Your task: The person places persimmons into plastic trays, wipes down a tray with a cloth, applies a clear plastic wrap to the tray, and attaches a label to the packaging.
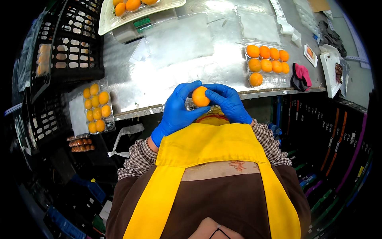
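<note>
Smooth orange [200,96]; shiny metal table [227,65]; matt cloth apron [211,145].

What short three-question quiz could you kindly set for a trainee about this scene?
1. Multiple choice: what do the left hand and right hand hold together?
A) a knife
B) an orange
C) a roll of paper

2. True or false: the pink-and-black item lies to the right of the partly filled clear tray.

3. Count: in that tray, how many oranges sit in the row lowest in the picture?

Key: 1. B; 2. True; 3. One.
</note>
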Motion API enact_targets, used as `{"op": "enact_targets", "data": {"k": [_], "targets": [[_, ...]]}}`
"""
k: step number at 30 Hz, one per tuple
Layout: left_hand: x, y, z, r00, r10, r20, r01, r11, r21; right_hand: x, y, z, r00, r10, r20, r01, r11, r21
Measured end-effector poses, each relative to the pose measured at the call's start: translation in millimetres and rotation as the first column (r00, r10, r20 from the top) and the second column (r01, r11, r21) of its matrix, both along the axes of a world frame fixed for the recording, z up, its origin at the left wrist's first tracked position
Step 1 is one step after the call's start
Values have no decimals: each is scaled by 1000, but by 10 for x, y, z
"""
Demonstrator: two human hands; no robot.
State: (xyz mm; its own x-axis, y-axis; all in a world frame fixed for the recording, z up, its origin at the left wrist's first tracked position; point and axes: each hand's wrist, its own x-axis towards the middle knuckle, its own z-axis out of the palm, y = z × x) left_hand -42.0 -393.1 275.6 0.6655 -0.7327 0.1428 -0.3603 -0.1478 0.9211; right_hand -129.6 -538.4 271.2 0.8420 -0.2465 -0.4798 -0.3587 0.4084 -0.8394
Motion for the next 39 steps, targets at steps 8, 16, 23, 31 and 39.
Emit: {"op": "enact_targets", "data": {"k": [8,16,23,31,39], "targets": [[-74,-286,49,947,-35,320,-8,991,133,-173,-115,-82,991,-134,-1,124,913,390],[-24,-398,126,994,47,101,-53,997,52,-533,-550,-136,934,-353,57,167,570,804],[14,-361,124,996,68,64,-76,989,127,-711,-720,-246,854,-516,64,201,440,875],[34,-314,90,994,101,31,-105,984,145,-838,-1051,-214,786,-605,128,423,677,602],[222,-139,-99,980,186,69,-194,971,142,-1137,-1638,-516,863,-475,171,433,521,-735]]}}
